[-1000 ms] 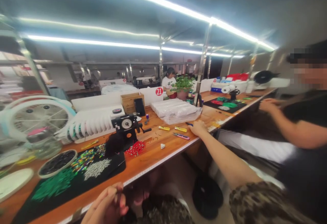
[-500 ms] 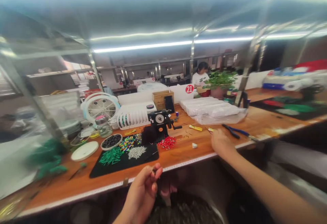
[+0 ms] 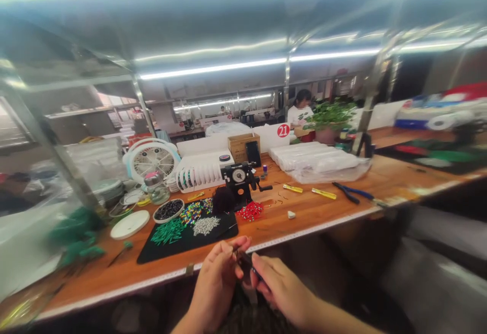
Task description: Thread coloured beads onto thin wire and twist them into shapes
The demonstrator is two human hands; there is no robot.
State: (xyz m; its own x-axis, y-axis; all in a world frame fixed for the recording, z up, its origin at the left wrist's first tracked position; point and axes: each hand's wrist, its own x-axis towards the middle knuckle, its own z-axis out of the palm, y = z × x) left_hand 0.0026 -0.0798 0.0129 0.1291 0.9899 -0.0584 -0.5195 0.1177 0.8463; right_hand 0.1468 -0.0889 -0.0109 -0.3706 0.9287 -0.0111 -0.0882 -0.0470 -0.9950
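Two hands are held low, just past the front edge of the desk [image 3: 304,217], close to the person's body. The left hand [image 3: 215,286] makes a narrow grip, with its fingertips [image 3: 238,246] pinched on the top of a small dark piece [image 3: 244,264]. The right hand [image 3: 283,288] curls in from the other side, also narrow, so the piece sits between both hands, in the air and not on the desk. I cannot tell its exact kind, because the fingers hide most of it. Probably it is held so near to the eyes for seeing small work well. On the desk, a black mat [image 3: 224,231] lies nearest to the hands, and it carries green tubes [image 3: 167,231], silver beads [image 3: 206,226] and colored beads [image 3: 190,213], each kind in its own heap, I think to keep them from mixing. Red beads [image 3: 250,211] lie just beside a black winder [image 3: 239,175] with a dial. Pliers [image 3: 350,192] and yellow tools [image 3: 292,188] lie farther right, apart from the hands but within reach.
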